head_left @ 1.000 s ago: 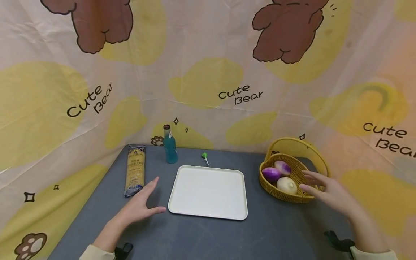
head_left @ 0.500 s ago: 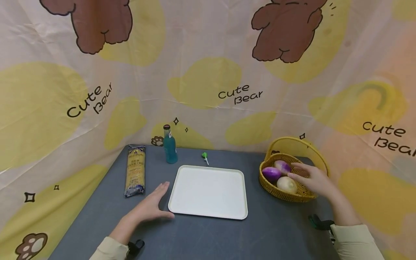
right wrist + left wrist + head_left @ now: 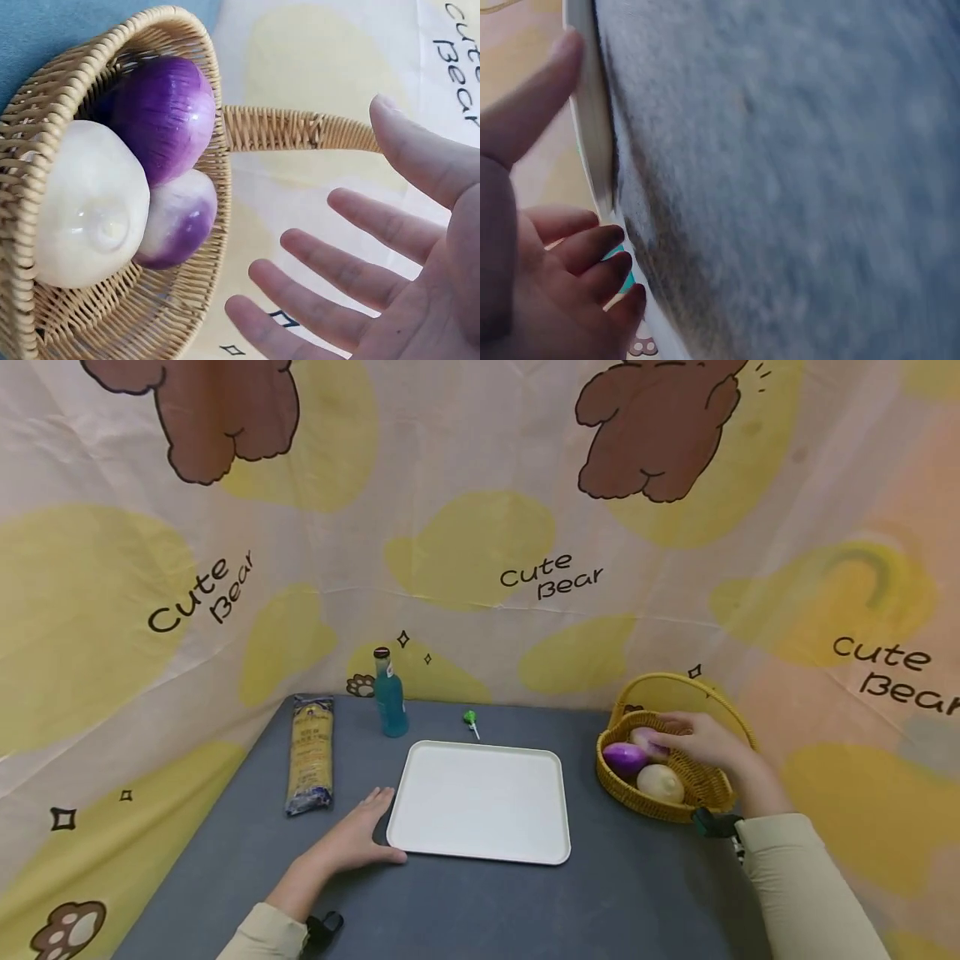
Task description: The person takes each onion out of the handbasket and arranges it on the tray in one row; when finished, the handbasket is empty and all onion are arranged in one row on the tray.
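My left hand (image 3: 350,843) is spread at the near-left corner of a white rectangular tray (image 3: 480,802). Its thumb lies along the front edge, and the other fingers are by the left side. In the left wrist view, the thumb (image 3: 536,97) overlaps the tray's pale rim (image 3: 592,112). My right hand (image 3: 705,739) reaches over a wicker basket (image 3: 652,810), fingertips overlapping the rear purple-and-white vegetable (image 3: 647,740). The right wrist view shows its fingers (image 3: 337,266) extended and apart from the vegetables. A purple vegetable (image 3: 625,760) and a white onion-like one (image 3: 660,783) sit beside it.
Along the table's left edge lies a yellow pasta-like packet (image 3: 311,756). A blue bottle (image 3: 390,702) stands upright behind the tray, and a green lollipop (image 3: 470,718) lies to its right. The basket's tall handle (image 3: 678,681) arches at the back. A printed cloth (image 3: 450,527) hangs behind the table.
My right hand has moved left and farther over the basket, up to the rear vegetable. My left hand has shifted right and slightly nearer to me, to the tray's corner.
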Action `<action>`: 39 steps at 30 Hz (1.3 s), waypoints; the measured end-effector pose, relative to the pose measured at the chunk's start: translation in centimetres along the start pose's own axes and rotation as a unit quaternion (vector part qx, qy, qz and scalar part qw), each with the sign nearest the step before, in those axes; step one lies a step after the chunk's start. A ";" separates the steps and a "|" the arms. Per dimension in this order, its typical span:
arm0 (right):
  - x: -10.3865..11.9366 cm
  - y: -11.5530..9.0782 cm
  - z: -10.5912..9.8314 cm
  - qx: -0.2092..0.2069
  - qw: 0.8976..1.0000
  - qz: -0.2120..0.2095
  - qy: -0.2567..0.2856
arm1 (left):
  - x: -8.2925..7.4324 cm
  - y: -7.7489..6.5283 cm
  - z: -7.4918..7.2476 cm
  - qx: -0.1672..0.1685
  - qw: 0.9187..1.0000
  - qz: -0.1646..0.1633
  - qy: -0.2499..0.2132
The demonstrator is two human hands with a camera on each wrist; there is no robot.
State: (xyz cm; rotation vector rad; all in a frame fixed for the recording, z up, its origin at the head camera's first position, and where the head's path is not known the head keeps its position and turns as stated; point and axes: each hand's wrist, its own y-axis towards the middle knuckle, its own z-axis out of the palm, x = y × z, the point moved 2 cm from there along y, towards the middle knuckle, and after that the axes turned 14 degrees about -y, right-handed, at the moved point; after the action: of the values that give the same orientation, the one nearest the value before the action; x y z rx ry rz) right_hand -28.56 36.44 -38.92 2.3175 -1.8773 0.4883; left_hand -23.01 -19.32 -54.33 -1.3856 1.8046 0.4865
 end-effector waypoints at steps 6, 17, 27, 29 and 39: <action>-0.2 1.7 0.2 0.037 0.999 0.015 0.008 | 0.4 0.1 0.0 0.008 1.000 0.000 -0.002; -1.8 4.4 0.6 0.090 0.994 0.048 0.041 | -0.1 0.0 0.2 0.010 1.000 0.001 -0.013; -2.3 5.0 1.8 0.118 0.974 0.072 0.177 | -0.3 0.1 -0.1 0.009 1.000 -0.008 0.005; -2.4 4.8 2.3 0.125 0.962 0.084 0.226 | -0.3 0.2 0.0 0.009 1.000 -0.006 0.007; -3.7 5.5 4.2 0.129 0.960 0.099 0.227 | 0.0 0.2 0.1 0.014 1.000 -0.003 0.016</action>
State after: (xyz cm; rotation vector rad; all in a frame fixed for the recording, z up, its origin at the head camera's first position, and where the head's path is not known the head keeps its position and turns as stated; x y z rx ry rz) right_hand -33.79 37.41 -44.62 1.9242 -1.9018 1.2365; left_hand -23.17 -19.17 -54.44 -1.3874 1.8242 0.4374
